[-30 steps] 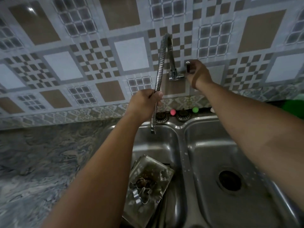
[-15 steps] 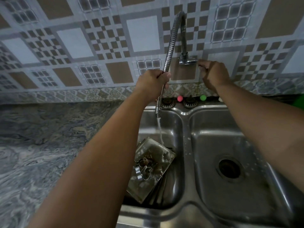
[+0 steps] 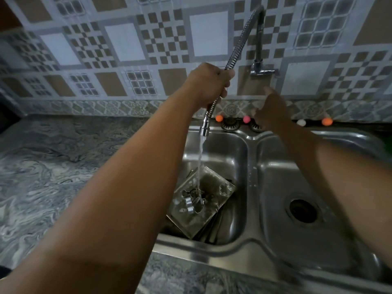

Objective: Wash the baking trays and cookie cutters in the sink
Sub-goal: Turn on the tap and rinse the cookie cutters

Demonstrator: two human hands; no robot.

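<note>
water is now running: a second ago the nozzle point(image 3: 205, 130) was dry and the right hand point(image 3: 269, 110) was up on the tap handle point(image 3: 267, 71) at the wall. now that hand is hanging below the handle, well clear of it, fingers loosely spread, gripping nothing. judgement: the valve has been opened and the hand is coming away.

the left hand point(image 3: 209, 83) is still closed around the flexible hose point(image 3: 237, 47), fingers fully wrapped, holding the nozzle over the left basin point(image 3: 229, 149) of the double sink. the hose is arching up to the wall fitting and down through the fist.

the stream point(image 3: 199, 166) is falling straight onto the baking tray point(image 3: 203, 215), which is lying tilted in the left basin, leaning on other dark ware beneath it; what that ware is cannot be told. brown residue is showing on the tray floor. metal cookie cutters point(image 3: 194, 201) are sitting in the tray, directly under the water. how many cutters there are is not clear.

the right basin point(image 3: 275, 187) is holding nothing visible, its drain point(image 3: 303, 212) open.

meaning for the task: rinsing is just starting; nothing is scrubbed yet. judgement: the freed right hand is likely needed next at the tray or cutters while the left is steering the flow. risk: splash off the tilted tray onto the marbled counter point(image 3: 63, 166).
</note>
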